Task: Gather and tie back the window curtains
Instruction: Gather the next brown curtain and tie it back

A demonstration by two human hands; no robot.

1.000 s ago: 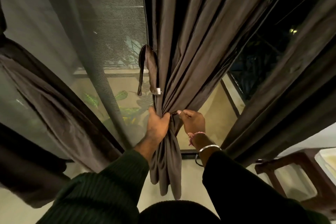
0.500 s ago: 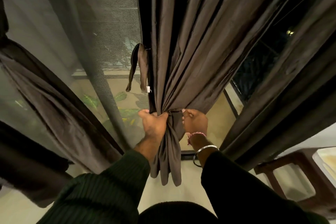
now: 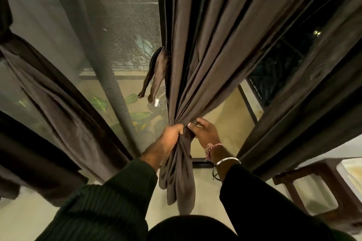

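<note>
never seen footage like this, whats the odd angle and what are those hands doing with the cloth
The camera sits on a person's head and looks forward and down, so you see their own arms reaching out. There is no machine, only two bare hands. The left hand grips a gathered brown curtain at its bunched waist; the right hand holds the same bunch from the other side. A fabric tie-back strap hangs loose beside the curtain, untied. Behind is a mesh window screen. Another curtain hangs at left, and a brown stool stands at lower right.
</note>
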